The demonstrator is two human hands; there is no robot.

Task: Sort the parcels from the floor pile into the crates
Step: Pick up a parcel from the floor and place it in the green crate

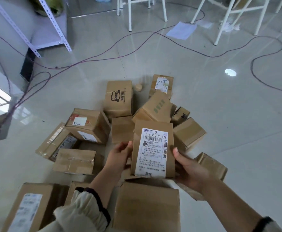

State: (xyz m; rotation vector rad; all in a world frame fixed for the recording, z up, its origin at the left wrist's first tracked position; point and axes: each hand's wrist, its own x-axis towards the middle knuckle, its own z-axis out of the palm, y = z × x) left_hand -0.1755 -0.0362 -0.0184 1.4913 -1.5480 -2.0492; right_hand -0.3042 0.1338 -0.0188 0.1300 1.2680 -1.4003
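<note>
A brown cardboard parcel (153, 148) with a white shipping label reading 516-K20-00 028 is held upright over the floor pile. My left hand (120, 156) grips its left edge and my right hand (188, 169) grips its right side and lower corner. Around it lie several other cardboard parcels: one printed with a bear logo (118, 97), one with a red-marked label (86, 124), a plain big box (147, 206) right under my wrists, and a labelled box (28, 208) at bottom left. No crate is in view.
Dark cables (136, 36) snake across the glossy tiled floor beyond the pile. A white metal shelf rack (50, 30) stands at the far left, white chair and table legs (223, 19) at the back, with loose paper (182, 30) on the floor.
</note>
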